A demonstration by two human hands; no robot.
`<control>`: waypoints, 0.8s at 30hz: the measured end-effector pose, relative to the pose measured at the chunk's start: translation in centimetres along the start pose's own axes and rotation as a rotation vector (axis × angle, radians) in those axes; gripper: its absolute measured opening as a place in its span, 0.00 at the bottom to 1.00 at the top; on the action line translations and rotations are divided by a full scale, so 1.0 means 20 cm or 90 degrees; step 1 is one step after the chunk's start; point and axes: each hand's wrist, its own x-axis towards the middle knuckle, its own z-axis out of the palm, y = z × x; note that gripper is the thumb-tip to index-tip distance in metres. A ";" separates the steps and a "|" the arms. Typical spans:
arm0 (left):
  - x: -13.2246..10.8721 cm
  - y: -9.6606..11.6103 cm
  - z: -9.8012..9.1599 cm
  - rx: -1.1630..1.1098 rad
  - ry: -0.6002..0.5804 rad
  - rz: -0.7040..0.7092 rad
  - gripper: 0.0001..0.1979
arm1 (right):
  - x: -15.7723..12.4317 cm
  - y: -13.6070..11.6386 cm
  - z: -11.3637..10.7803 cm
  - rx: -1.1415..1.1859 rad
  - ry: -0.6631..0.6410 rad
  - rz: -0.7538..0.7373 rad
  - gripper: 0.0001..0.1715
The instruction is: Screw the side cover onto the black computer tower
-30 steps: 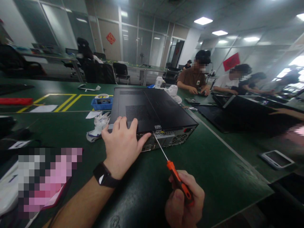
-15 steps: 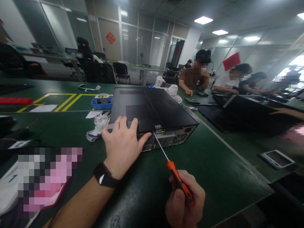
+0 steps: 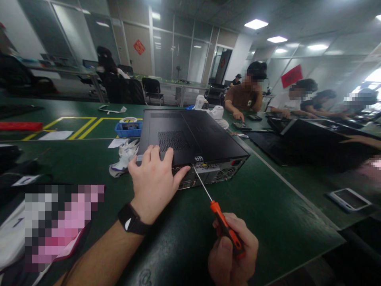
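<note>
One screwdriver point(image 3: 226, 229) against the near side of a black computer case point(image 3: 205, 135)

The case lies flat on a green table point(image 3: 285, 234), its fan-and-socket panel facing near, which presumably gives the tool a straight approach. The left hand point(image 3: 154, 180) is spread wide, palm down on the near left part of the top and gripping nothing; that weight probably steadies the case. Its thumb slants over the near edge, just beside the tool's tip, leaving little spare room there. The right hand point(image 3: 233, 248) is wrapped closed around the orange-and-black handle, well back from the tip, likely for turning force. The shaft slants far and left to the panel's upper edge; whether it sits in a screw is too small to tell.

Crumpled white gloves point(image 3: 126, 154) and a blue bin point(image 3: 127, 133) crowd the case's left side. White plastic parts point(image 3: 217, 112) stand by its far right. Farther right, a co-worker's hand point(image 3: 361, 140) reaches over a large dark housing point(image 3: 315, 139), and nearer lies a phone-like device point(image 3: 351, 199).
</note>
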 end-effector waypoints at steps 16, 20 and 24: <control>0.00 0.00 0.00 0.008 0.002 0.003 0.27 | -0.04 0.01 -0.02 -0.079 0.019 -0.018 0.18; 0.00 0.00 0.00 0.012 0.001 0.008 0.28 | 0.00 0.00 0.01 -0.012 0.012 -0.005 0.20; 0.00 0.00 -0.01 0.011 -0.002 0.009 0.28 | 0.02 0.00 0.01 -0.022 0.029 -0.026 0.17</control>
